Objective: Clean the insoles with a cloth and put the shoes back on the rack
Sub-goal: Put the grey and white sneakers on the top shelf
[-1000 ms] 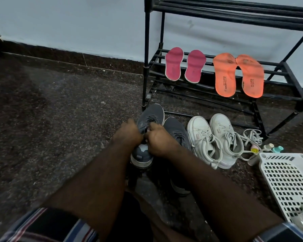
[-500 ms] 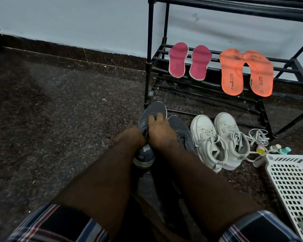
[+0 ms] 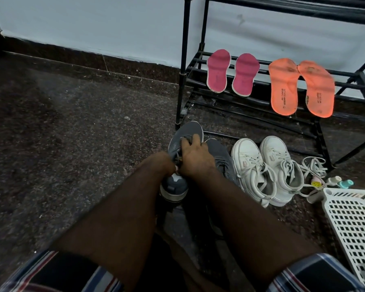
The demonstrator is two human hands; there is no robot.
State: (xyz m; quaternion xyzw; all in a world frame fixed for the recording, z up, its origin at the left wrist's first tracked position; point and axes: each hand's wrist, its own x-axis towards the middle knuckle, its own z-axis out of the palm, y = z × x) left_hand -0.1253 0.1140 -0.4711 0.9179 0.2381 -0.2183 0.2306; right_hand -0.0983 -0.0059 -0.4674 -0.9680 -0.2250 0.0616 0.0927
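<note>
Fingers of your right hand [image 3: 195,160] curl over the laces and tongue of the left grey shoe [image 3: 180,157], gripping it. Your left hand [image 3: 163,163] presses against the same shoe's opening, but its fingers are hidden, so whether they grip cannot be told. That shoe sits on the dark floor [image 3: 72,133] beside its grey partner [image 3: 220,159], with two white sneakers [image 3: 266,169] just to the right. On the black rack [image 3: 184,81] behind lie two pink insoles [image 3: 232,72] and two orange insoles [image 3: 301,87]. A white basket [image 3: 354,224] sits far right.
</note>
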